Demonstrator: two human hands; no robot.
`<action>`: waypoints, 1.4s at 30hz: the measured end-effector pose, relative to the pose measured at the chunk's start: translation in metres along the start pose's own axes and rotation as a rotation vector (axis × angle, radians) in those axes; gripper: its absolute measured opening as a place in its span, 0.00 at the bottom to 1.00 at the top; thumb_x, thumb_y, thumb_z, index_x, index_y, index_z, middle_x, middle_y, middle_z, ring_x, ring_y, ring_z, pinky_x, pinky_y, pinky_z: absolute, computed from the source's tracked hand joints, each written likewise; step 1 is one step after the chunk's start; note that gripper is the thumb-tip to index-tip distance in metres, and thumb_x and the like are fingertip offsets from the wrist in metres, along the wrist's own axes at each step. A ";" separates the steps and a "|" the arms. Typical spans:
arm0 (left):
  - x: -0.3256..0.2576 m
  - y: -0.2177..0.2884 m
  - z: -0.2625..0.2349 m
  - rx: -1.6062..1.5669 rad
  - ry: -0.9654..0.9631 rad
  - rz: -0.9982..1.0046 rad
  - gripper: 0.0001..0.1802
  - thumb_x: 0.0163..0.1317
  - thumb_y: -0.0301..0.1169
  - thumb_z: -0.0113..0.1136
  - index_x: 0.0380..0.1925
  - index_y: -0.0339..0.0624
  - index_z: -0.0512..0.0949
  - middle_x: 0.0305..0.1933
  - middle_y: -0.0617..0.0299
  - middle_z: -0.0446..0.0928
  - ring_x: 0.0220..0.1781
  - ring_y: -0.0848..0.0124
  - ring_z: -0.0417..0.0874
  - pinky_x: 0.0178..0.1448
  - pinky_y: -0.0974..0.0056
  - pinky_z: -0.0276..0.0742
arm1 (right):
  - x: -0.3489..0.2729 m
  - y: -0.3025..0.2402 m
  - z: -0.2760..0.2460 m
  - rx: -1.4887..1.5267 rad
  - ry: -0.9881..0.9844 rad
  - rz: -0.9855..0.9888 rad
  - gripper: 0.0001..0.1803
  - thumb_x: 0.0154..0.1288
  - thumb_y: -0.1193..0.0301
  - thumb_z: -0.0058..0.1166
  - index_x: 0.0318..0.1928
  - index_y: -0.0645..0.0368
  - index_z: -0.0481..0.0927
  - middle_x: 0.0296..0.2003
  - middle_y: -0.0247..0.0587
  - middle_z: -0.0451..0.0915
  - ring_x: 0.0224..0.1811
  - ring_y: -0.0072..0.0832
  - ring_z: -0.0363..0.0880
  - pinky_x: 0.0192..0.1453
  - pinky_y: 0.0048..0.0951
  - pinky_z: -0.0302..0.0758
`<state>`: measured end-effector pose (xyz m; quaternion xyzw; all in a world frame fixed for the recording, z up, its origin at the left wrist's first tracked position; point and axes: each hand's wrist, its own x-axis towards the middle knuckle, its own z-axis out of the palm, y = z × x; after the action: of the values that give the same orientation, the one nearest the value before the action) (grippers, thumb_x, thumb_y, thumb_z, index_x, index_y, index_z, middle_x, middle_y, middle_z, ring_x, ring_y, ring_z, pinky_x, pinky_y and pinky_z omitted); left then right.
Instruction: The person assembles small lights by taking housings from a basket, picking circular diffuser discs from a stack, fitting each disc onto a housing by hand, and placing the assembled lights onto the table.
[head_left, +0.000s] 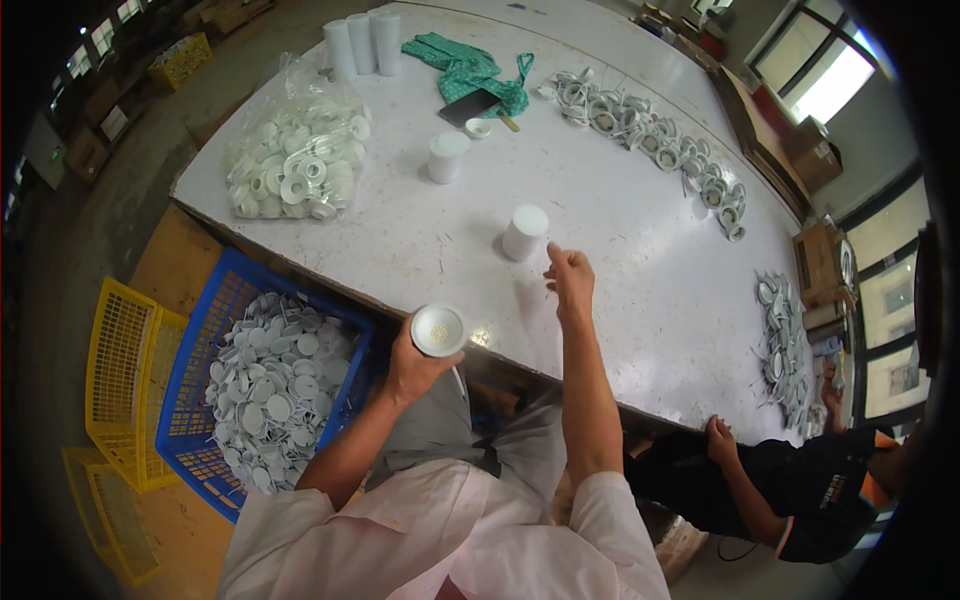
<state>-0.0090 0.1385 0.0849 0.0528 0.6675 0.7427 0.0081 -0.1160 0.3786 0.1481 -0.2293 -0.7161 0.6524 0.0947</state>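
Observation:
My left hand [418,365] is wrapped round a white round lamp housing [439,331] at the table's front edge. Its bowl faces up, and small yellowish dots show at the bottom. My right hand [571,280] is above the table, thumb and fingers pinched together; whatever may be between them is too small to make out. Just left of those fingertips stands a white cylindrical stack [526,234], apart from the hand. Farther back is a second white stack [448,158], with a small white ring-shaped part [478,127] behind it.
A blue crate [190,420] full of white disc-shaped lamp parts stands left, beside yellow crates [120,380]. On the table [400,230] are a clear bag of white rings [297,165], tall white cylinders [362,46], green cloth [460,65] and wired lamp parts [665,150]. A co-worker [800,490] is at right.

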 end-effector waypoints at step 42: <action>0.008 0.040 0.060 -0.083 -0.270 -0.098 0.40 0.44 0.26 0.73 0.58 0.35 0.64 0.51 0.57 0.74 0.51 0.68 0.77 0.57 0.64 0.73 | -0.122 0.036 -0.063 -0.157 -0.040 -0.384 0.12 0.63 0.78 0.52 0.46 0.66 0.80 0.36 0.41 0.82 0.31 0.29 0.80 0.34 0.25 0.75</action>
<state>-0.0093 0.1946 0.1311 0.1190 0.6307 0.7546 0.1364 0.0258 0.3815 0.1406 -0.0824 -0.7971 0.5690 0.1847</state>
